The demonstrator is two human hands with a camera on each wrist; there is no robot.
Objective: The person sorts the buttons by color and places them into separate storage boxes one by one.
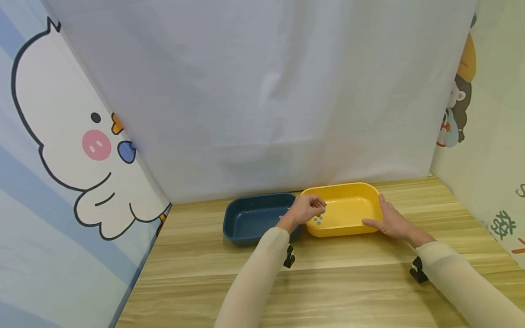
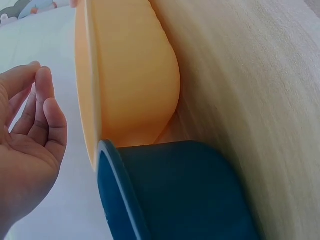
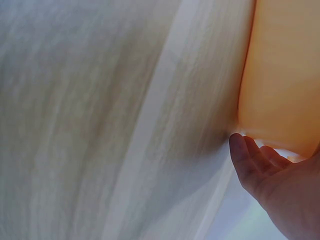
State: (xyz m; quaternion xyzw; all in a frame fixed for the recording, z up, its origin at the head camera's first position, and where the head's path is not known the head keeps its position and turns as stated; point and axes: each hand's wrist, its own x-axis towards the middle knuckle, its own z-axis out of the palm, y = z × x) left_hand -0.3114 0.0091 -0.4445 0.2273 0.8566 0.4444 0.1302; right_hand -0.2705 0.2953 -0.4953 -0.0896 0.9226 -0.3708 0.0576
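Observation:
A yellow basin [image 1: 357,230] stands on the table, with several small light-blue pieces [image 1: 318,220] inside near its left end. My left hand [image 1: 302,209] hangs over that end, thumb and index fingertips pinched together. At those fingertips a small light-blue piece shows in the head view; the left wrist view shows the pinch [image 2: 37,112] from the side, the piece hidden. With the thumb over the front rim and fingers along the outer right end, my right hand [image 1: 394,222] grips the yellow basin, also seen from below in the right wrist view [image 3: 280,65].
A dark blue basin [image 1: 239,241] stands left of the yellow one, their ends meeting; a bit of pink shows inside it beside the left wrist. Behind both hangs a white curtain [image 1: 262,100]. Printed cloth walls [image 1: 53,218] flank the wooden table [image 1: 336,282].

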